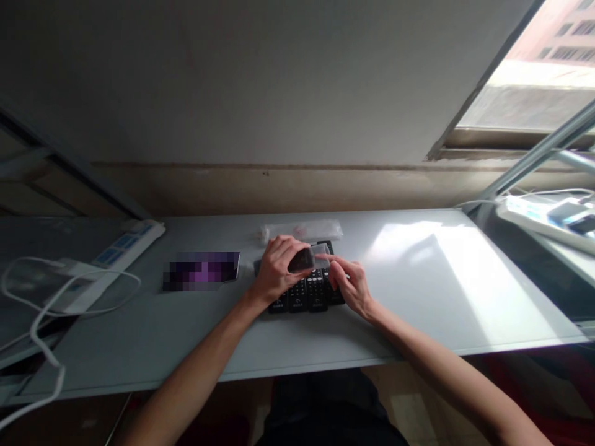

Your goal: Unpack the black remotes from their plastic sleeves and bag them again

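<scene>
My left hand [276, 267] is closed around a dark remote control [302, 261], whose far half is hidden by the fingers and palm. A clear plastic sleeve [321, 253] sticks out to the right from its end. My right hand [349, 282] is at that sleeve, index finger stretched along it and the other fingers curled. The thumb lies close to the sleeve's edge. Beneath both hands, several black remote controls [298, 301] with white markings lie side by side on the grey table [223, 347], partly covered by the hands.
Behind the hands lies a clear plastic bag [320, 230]. To the left are a phone [204, 271] with a blurred screen and a white power strip [132, 241] with looping white cables [39, 334]. Another white strip [523, 214] sits at the far right, beyond a metal frame bar.
</scene>
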`<state>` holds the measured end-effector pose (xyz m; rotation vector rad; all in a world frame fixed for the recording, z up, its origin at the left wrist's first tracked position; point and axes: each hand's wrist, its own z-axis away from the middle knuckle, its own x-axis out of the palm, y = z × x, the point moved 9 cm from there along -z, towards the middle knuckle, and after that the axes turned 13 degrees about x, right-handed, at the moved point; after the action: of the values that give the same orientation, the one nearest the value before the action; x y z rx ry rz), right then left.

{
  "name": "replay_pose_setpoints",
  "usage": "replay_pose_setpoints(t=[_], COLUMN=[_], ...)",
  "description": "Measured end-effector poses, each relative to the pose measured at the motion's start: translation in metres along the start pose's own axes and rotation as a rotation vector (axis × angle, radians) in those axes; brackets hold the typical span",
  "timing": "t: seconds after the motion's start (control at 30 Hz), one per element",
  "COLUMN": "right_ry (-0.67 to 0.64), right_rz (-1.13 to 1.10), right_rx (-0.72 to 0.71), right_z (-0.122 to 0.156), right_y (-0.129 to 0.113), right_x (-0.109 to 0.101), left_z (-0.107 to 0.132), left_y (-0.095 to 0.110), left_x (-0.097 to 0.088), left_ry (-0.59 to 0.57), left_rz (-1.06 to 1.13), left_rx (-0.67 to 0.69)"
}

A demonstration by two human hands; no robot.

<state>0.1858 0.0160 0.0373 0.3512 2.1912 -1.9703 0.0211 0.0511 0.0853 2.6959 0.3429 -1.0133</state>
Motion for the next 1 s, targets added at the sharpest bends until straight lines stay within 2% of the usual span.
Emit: replay_pose_setpoints(t=[0.2,0.37,0.53,0.7,0.87,1.0], right_ry=[-0.096,-0.105,-0.108,-0.072,-0.013,0.138], right_rz=[0.113,0.174,0.222,0.254,0.142,0.013], right_rx=[-0.038,-0.075,-0.07,-0.145,-0.232,-0.278], right_z=[0.004,0.006,0.007,0.01,0.01,0.01], right_y=[-0.004,-0.015,-0.014,-0.018,-0.025,-0.03], right_x=[0.011,0.017,0.023,0.023,0.008,-0.02], left_z=[0.001,0.002,0.005,0.005,0.001,0.003], left_y=[0.005,0.009,0.007,0.012,0.011,-0.006], left_x=[-0.005,-0.008,-0.007,-0.005,-0.006,-0.007], left_ry=[0.036,0.094,0.057,0.024,0.01,0.0], left_rz=[-0.022,-0.025,-0.065,-0.068,-0.107,-0.1], left_rx=[0.009,0.055,0.053,0.091,0.115,0.062])
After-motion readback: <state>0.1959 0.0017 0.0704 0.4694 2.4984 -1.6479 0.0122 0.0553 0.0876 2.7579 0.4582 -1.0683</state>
